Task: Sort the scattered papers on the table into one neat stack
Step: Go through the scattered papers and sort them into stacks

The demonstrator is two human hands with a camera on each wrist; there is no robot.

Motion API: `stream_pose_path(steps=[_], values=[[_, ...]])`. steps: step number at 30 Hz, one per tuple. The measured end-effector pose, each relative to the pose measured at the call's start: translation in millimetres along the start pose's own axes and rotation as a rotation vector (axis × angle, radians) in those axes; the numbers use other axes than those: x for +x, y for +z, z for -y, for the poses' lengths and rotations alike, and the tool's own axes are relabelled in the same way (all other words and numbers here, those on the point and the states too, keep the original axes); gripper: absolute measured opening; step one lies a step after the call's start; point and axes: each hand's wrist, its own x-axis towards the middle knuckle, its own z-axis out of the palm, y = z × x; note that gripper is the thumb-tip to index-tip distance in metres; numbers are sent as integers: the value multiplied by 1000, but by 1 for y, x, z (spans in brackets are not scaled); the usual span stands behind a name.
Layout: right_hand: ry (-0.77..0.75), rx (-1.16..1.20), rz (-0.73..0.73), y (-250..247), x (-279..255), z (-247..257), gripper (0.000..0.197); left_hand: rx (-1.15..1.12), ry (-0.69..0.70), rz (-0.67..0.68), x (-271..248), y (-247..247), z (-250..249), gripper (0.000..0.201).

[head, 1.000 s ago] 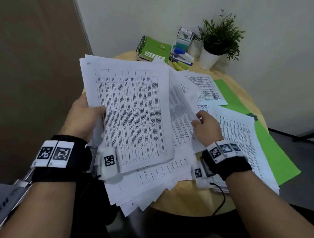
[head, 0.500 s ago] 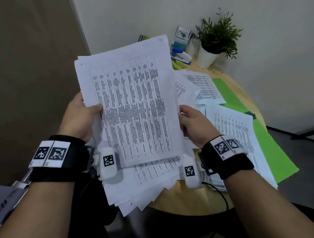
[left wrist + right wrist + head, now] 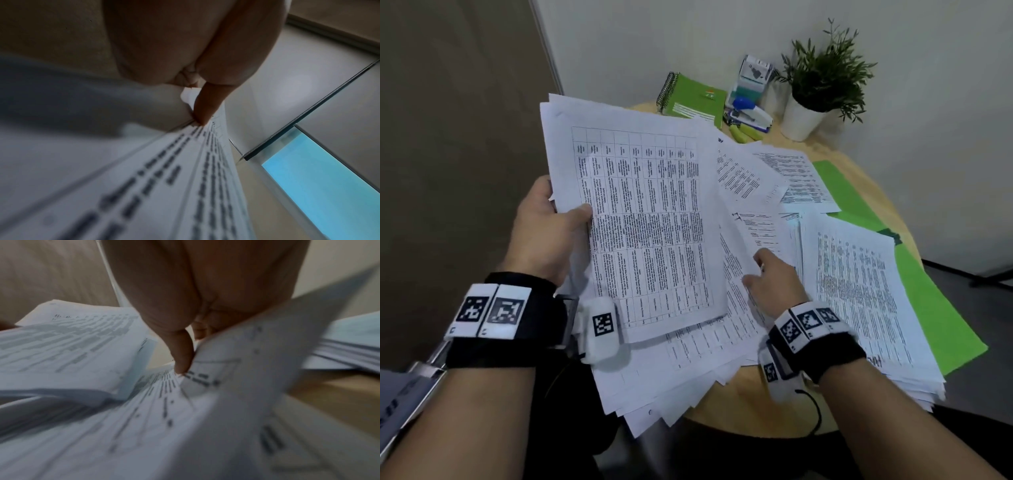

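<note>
Round wood table point(image 3: 753, 404) in corner, white wall behind; plant point(image 3: 822, 78), notebook point(image 3: 693, 99), green folder point(image 3: 935, 308) on it. L hand point(image 3: 544, 229) grips bundle point(image 3: 643, 219) of sheets, thumb on top, held above table. R hand point(image 3: 770, 281) pinches loose sheet point(image 3: 739, 274) beside bundle. More papers point(image 3: 856, 287) lie scattered at right.

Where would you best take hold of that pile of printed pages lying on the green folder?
Probably the near edge of the pile of printed pages, coming from the person's side. It overhangs the round table there, so fingers can slip beneath and the thumb clamp on top. The right hand is closest, though busy with another sheet.
</note>
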Motion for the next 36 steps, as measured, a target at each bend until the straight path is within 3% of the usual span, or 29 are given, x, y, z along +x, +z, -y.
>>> stream_pose_path(steps=[1,6,10,15,20,23,25,27,31,33,36], values=[[-20,40,-23,-4,2,-3,6,-20,-2,14,0,0,-1,38],[-90,442,-127,-28,1,-10,12,-79,-26,17,0,1,-2,36],[-151,954,13,-39,-4,2,18,-119,-82,2,2,3,2,40],[-204,1232,157,-47,-6,20,12,-195,-120,42,1,5,1,38],[-238,1113,242,-43,-12,30,14,-146,-120,125,-2,16,4,34],[-206,1049,261,-37,-15,31,19,-103,-114,105,-1,23,10,37],[-182,1081,223,-37,-14,27,9,-82,-103,82,-1,25,12,32],[-138,1120,219,-38,-11,21,26,-63,-87,88,-3,28,12,28],[-245,680,131,-40,-14,10,30,46,-53,118,-11,42,12,28],[-248,697,64,-45,-14,2,37,74,-53,163,-16,51,11,31],[-215,910,44,-61,-12,-15,36,130,-65,267,-27,65,11,49]])
